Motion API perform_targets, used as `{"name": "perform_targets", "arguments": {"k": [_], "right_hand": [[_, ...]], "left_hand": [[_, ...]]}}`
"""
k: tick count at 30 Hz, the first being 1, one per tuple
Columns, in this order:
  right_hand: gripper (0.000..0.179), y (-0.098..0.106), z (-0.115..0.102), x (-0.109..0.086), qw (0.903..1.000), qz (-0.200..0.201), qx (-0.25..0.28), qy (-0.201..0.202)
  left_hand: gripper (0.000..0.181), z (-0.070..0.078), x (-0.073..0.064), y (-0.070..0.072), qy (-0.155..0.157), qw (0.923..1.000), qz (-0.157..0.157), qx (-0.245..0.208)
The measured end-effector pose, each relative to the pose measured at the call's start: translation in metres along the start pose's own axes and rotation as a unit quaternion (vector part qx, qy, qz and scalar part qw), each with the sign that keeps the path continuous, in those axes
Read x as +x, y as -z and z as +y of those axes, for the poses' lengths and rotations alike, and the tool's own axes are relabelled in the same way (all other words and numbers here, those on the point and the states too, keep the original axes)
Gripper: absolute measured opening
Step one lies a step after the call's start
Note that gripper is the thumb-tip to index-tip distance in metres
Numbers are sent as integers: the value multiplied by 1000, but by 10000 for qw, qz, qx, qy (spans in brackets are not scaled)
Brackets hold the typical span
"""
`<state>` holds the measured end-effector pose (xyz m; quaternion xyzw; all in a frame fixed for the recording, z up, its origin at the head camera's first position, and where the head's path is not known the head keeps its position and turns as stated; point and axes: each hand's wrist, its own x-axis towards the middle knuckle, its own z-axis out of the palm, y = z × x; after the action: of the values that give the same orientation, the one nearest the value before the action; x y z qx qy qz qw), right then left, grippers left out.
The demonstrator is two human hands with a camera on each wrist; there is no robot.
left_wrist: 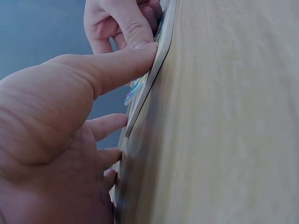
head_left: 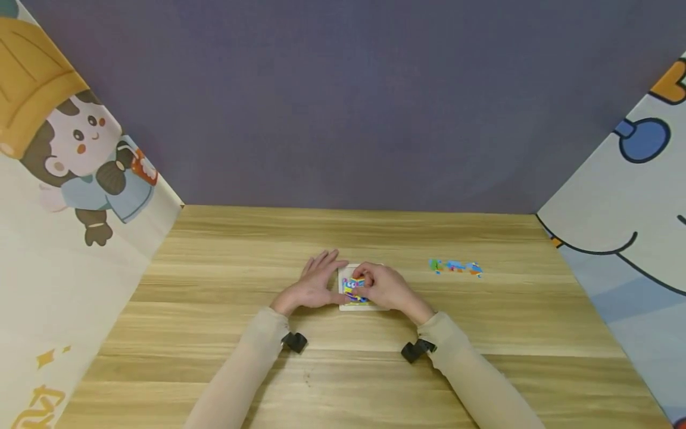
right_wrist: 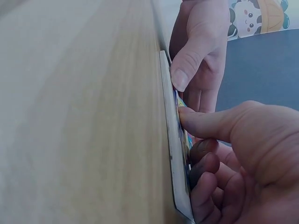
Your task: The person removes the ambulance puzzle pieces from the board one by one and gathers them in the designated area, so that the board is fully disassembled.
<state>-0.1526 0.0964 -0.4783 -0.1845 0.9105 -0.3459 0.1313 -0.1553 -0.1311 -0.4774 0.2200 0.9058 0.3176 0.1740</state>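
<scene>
A small jigsaw puzzle board (head_left: 351, 308) with a pale rim lies flat on the table, bright pieces inside its frame. My left hand (head_left: 312, 288) is spread at its left side; the thumb presses on the near left part and the other fingertips rest by the far left corner. Over the board, my right hand (head_left: 390, 288) pinches a colourful puzzle piece (right_wrist: 182, 101) between thumb and curled fingers. In the left wrist view that piece's edge tilts up from the board, and the right hand covers the board's right half in the head view.
To the right of the board, several loose puzzle pieces (head_left: 455, 266) in blue, green and orange lie in a row on the wooden table (head_left: 225, 333). A dark panel (head_left: 354, 107) closes off the back, and printed walls (head_left: 616, 214) stand at both sides.
</scene>
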Motion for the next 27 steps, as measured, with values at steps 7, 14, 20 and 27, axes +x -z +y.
{"name": "perform_targets", "arguments": {"k": [7,14,20,27], "right_hand": [[26,1,1,-2,9999,59,43,97],[24,2,-2,-2,9999,88,39,100],[26,2,-2,-2,9999,70,19,99],[27,4,0,-2,9998,16,80,186]], "left_hand": [[86,3,1,1,17,10000,-86,30],[86,2,2,1,49,10000,-70,34],[87,1,2,0,50,10000,-23,31],[87,-1,4,-1,60,10000,-23,34]]}}
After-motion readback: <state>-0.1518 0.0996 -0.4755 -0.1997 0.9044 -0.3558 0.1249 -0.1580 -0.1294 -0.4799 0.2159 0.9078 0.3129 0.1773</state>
